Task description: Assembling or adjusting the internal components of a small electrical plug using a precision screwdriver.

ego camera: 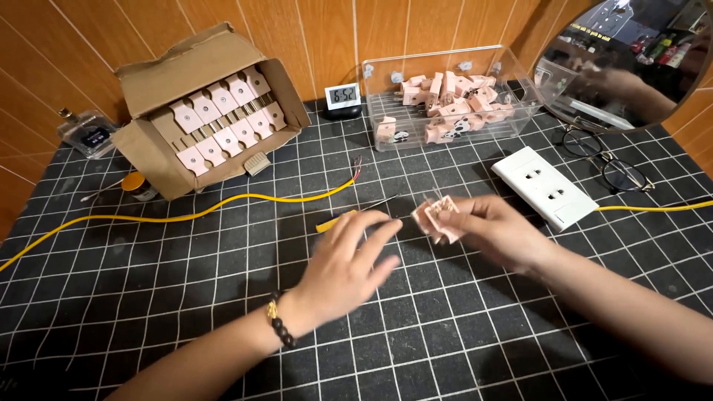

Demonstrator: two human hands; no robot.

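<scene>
- Pink plug (pixel 438 217) in the right hand (pixel 496 232) looked like smooth matt plastic.
- Screwdriver (pixel 349 215) had a yellow plastic handle and a thin metal shaft.
- Worktop (pixel 186 297) wore a dark matt gridded mat.
- Cardboard box (pixel 204 111) was rough brown.
- Clear bin (pixel 445 96) shone as glossy plastic.
- White socket plate (pixel 544 186) was smooth plastic.

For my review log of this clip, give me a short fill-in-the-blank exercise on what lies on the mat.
1. The right hand holds a pink ____.
2. The left hand reaches over a screwdriver with a ____ handle.
3. The cardboard box holds pink plugs in ____ rows.
4. The eyeglasses lie beside the white ____.

Missing words: plug; yellow; two; socket plate
</scene>
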